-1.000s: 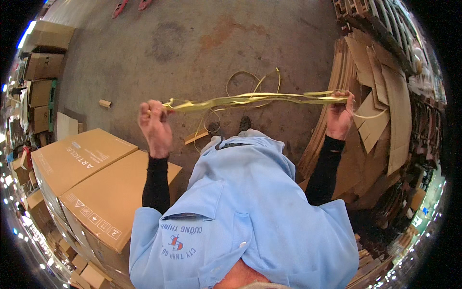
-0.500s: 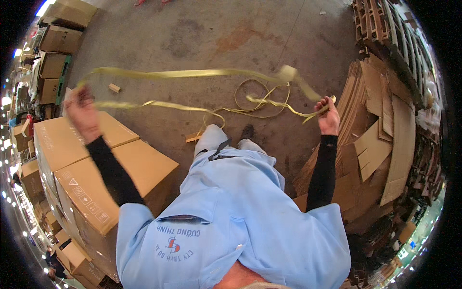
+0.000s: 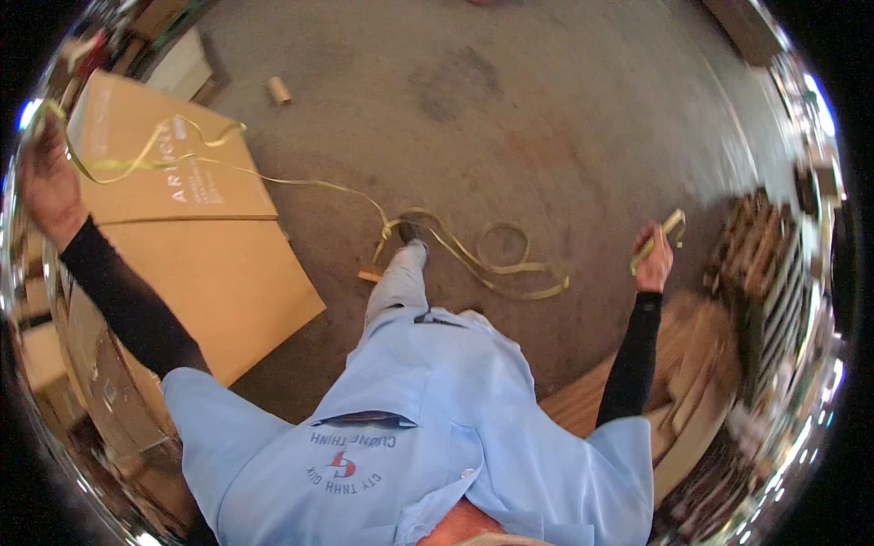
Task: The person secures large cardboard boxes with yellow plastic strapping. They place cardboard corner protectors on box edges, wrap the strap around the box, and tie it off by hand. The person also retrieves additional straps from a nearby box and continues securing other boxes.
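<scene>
My left hand [image 3: 53,182] is stretched out at the far left, blurred, with its fingers closed on a yellow strap [image 3: 319,184]. From there the strap lies across the top of a large cardboard box [image 3: 205,291], then runs over the floor to my shoe [image 3: 411,232]. Beyond the shoe it spreads into loose loops. On the right, my right hand [image 3: 654,264] is held out over the floor, its fingers wrapped round a folded length of yellow strapping [image 3: 674,221]. Whether that length joins the strap on the floor, I cannot tell.
Flat cardboard sheets [image 3: 701,364] lie at the right, with stacked wooden pallets [image 3: 751,246] beyond them. A small brown piece [image 3: 279,90] lies on the concrete floor [image 3: 583,109], another [image 3: 370,275] near my leg. A pale box [image 3: 182,65] stands behind the large box.
My view has turned left. My left hand has swung outward past the box, drawing strap over its top. The strap stretched between my hands has dropped away; my right hand holds a short length.
</scene>
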A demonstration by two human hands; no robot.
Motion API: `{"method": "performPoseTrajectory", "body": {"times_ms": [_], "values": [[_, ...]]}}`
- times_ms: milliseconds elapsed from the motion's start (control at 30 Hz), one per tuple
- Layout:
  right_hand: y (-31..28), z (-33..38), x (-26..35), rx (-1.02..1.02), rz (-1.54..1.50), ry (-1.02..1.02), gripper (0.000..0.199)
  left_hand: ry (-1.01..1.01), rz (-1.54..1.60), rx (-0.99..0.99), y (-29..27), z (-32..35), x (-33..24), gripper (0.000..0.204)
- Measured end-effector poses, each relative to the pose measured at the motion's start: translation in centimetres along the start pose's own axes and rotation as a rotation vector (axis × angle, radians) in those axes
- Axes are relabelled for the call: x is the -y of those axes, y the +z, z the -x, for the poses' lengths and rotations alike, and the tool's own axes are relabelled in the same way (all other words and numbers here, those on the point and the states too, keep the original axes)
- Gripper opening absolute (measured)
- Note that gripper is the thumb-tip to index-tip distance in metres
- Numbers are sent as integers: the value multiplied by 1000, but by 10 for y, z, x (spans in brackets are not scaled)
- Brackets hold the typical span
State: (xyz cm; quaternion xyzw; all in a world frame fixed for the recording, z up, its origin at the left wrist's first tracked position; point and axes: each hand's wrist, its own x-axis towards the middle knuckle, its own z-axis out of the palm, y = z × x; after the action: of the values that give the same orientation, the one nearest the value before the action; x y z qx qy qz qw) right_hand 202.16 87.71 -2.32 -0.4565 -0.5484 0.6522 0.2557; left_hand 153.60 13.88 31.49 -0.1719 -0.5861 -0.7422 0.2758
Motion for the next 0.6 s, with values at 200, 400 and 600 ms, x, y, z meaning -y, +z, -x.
{"method": "performPoseTrajectory", "body": {"times_ms": [200, 400, 600], "values": [[156, -40, -26, -38, -12, 138, 26, -244, 452, 358, -18, -11, 59, 21], [399, -25, 21, 444, -219, 304, 29, -291, 507, -11, 33, -11, 117, 15], [683, 1, 95, 1142, -306, 201, 49, -420, 734, 105, 62, -63, 209, 20]]}}
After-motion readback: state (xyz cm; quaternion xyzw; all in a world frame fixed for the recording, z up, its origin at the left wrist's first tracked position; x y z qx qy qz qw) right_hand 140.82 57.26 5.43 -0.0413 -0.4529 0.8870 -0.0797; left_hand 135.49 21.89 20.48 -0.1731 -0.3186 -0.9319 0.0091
